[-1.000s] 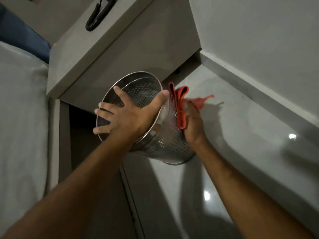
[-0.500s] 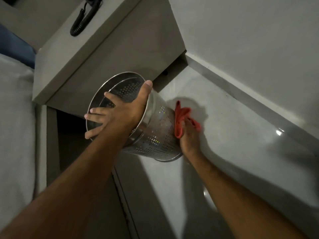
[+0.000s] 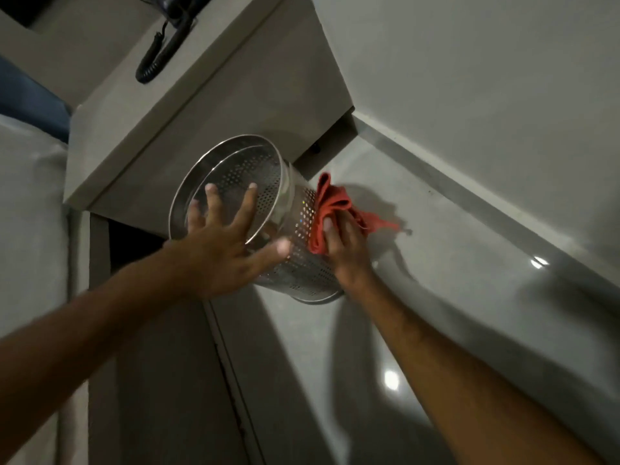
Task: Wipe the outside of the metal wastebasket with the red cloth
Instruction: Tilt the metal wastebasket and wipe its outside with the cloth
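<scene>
The perforated metal wastebasket [image 3: 302, 263] is tilted on its bottom edge on the floor, with its mouth facing up and to the left. My left hand [image 3: 224, 250] is spread in front of the mouth. Its fingers are straight and apart, and the thumb lies near the outer wall. I cannot tell whether the hand touches the rim. My right hand [image 3: 345, 250] holds the bunched red cloth [image 3: 330, 203] against the right side of the wastebasket. A loose end of the cloth trails to the right.
A grey bedside cabinet [image 3: 201, 105] overhangs the wastebasket and carries a coiled black phone cord [image 3: 157, 55]. A white bed [image 3: 27, 229] runs along the left. The wall's baseboard [image 3: 469, 196] slants along the right. The floor [image 3: 402, 330] is glossy tile.
My left hand has let go of the rim and its fingers have spread. My right hand and the cloth slid down the side and are now back up at mid-height.
</scene>
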A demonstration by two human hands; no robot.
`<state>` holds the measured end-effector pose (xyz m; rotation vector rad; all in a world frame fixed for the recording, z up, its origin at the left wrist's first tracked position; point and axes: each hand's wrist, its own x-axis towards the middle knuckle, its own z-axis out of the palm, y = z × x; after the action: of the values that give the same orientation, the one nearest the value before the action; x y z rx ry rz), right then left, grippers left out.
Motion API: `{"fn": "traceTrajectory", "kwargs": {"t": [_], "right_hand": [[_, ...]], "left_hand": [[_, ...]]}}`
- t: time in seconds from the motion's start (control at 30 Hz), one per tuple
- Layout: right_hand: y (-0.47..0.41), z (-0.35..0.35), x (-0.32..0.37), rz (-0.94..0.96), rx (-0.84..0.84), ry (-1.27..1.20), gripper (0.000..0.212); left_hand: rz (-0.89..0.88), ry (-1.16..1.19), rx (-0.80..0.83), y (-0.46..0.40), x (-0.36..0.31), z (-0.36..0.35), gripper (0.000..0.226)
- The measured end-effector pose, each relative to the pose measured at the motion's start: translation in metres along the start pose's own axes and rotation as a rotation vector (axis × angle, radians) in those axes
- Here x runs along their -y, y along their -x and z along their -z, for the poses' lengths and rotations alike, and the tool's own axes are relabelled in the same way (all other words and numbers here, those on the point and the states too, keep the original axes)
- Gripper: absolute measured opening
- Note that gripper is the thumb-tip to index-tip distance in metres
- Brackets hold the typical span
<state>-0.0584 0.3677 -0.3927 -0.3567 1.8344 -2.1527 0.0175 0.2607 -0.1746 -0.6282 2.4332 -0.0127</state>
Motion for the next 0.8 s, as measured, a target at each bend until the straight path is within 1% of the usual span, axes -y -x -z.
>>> {"fn": "traceTrajectory", "kwargs": {"t": [0.03, 0.07, 0.1, 0.13, 0.2, 0.23, 0.3, 0.33, 0.37, 0.4, 0.43, 0.47, 0.5, 0.57, 0.63, 0.67, 0.73, 0.77, 0.8], "right_hand": [[0.007, 0.002, -0.018, -0.066, 0.025, -0.015, 0.036], [0.014, 0.003, -0.032, -0.140, 0.057, -0.017, 0.040], [0.020, 0.002, -0.042, -0.193, 0.096, -0.002, 0.044], [0.023, -0.002, -0.041, -0.230, 0.101, 0.006, 0.046], [0.020, -0.015, -0.019, -0.224, 0.043, -0.017, 0.052], [0.016, -0.022, 0.000, -0.178, 0.007, -0.028, 0.058], [0.012, -0.038, 0.042, 0.009, 0.010, -0.069, 0.061], [0.014, -0.048, 0.059, 0.097, 0.040, -0.102, 0.059], [0.017, -0.057, 0.070, 0.165, 0.065, -0.117, 0.057], [0.021, -0.063, 0.077, 0.213, 0.071, -0.108, 0.056], [0.025, -0.066, 0.077, 0.227, 0.063, -0.100, 0.056], [0.027, -0.066, 0.068, 0.195, 0.046, -0.084, 0.055], [0.031, -0.064, 0.055, 0.132, 0.022, -0.049, 0.054], [0.029, -0.050, 0.022, -0.041, -0.042, 0.087, 0.062], [0.027, -0.038, -0.004, -0.238, -0.033, 0.136, 0.065], [0.028, -0.035, -0.010, -0.287, -0.025, 0.120, 0.065], [0.033, -0.036, -0.011, -0.283, -0.031, 0.082, 0.070], [0.034, -0.037, -0.009, -0.261, -0.038, 0.065, 0.073], [0.035, -0.037, -0.005, -0.239, -0.051, 0.041, 0.074]], "left_hand": [[-0.046, -0.129, -0.034, 0.005, 0.013, -0.002, 0.100], [-0.092, -0.230, -0.102, 0.004, 0.021, -0.003, 0.108], [-0.150, -0.281, -0.152, 0.002, 0.026, -0.002, 0.112], [-0.201, -0.245, -0.171, -0.001, 0.029, -0.001, 0.112], [-0.239, -0.037, -0.219, -0.008, 0.026, -0.002, 0.104], [-0.229, 0.065, -0.249, -0.011, 0.022, -0.003, 0.099], [-0.186, 0.266, -0.298, -0.016, 0.010, -0.005, 0.093], [-0.147, 0.400, -0.295, -0.018, 0.000, -0.003, 0.096], [-0.107, 0.548, -0.269, -0.020, -0.010, 0.000, 0.105], [-0.075, 0.696, -0.224, -0.023, -0.019, 0.004, 0.121], [-0.049, 0.834, -0.176, -0.026, -0.026, 0.006, 0.138], [-0.041, 0.938, -0.147, -0.027, -0.034, 0.008, 0.145], [-0.053, 1.005, -0.150, -0.027, -0.040, 0.008, 0.139], [-0.079, 1.086, -0.235, -0.025, -0.051, 0.009, 0.109], [-0.112, 1.082, -0.308, -0.018, -0.052, 0.008, 0.088], [-0.127, 1.056, -0.301, -0.016, -0.050, 0.008, 0.085], [-0.095, 0.944, -0.269, -0.014, -0.040, 0.010, 0.091], [-0.112, 0.798, -0.270, -0.010, -0.030, 0.009, 0.097], [-0.168, 0.589, -0.276, -0.005, -0.014, 0.005, 0.101]]}}
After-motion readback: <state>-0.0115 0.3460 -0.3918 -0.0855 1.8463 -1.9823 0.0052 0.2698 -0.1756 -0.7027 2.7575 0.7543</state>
